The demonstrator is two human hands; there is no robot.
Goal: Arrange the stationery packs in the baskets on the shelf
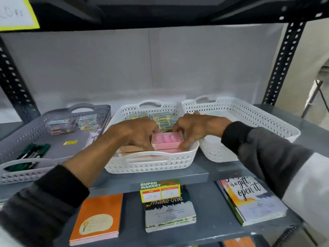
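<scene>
Head view: left hand [137, 132] and right hand [194, 129] are both pinching a pink pack [166, 139], fingers closed on its ends, lowering it level into the middle white basket [151, 163], probably stacking neatly onto pink packs beneath.

Below your left hand [137, 132], on the shelf edge, you can read "SUPER MARKET" on a green and yellow price tag [159, 189]; its handwritten price is illegible. Just under it, a dark notebook [170, 213] shows "make one". Below your right hand [194, 129], another notebook cover [252, 198] reads "is a gift, open it".
</scene>
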